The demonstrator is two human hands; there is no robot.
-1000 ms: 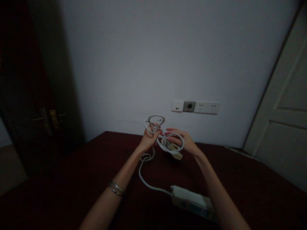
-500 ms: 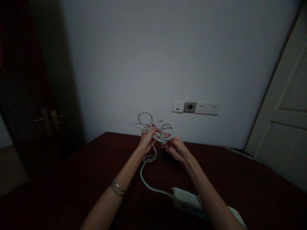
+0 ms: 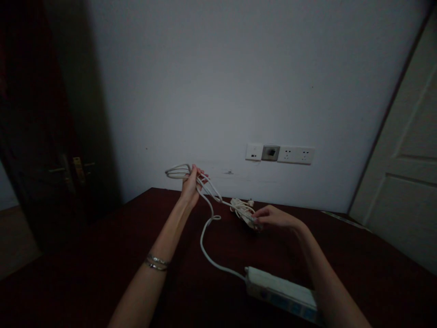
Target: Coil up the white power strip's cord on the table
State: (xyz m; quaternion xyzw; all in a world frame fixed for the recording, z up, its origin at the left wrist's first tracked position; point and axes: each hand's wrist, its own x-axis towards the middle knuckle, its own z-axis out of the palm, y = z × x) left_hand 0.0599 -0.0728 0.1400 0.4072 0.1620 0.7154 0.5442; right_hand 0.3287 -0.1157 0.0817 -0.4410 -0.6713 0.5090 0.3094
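Left hand (image 3: 190, 184): raised, closed on loops of white cord (image 3: 208, 228).
Right hand (image 3: 273, 217): fingers pinch the cord's bundled end above the table (image 3: 102, 255).
Power strip (image 3: 282, 291): on the table.
Handling: likely light, limp, tangle-prone; grip it at the loops.

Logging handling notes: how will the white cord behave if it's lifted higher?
Probably floppy: the cord sags and kinks between the left hand and the power strip. Its loops look apt to tangle near the right hand. The strip seems heavy enough to stay on the table.
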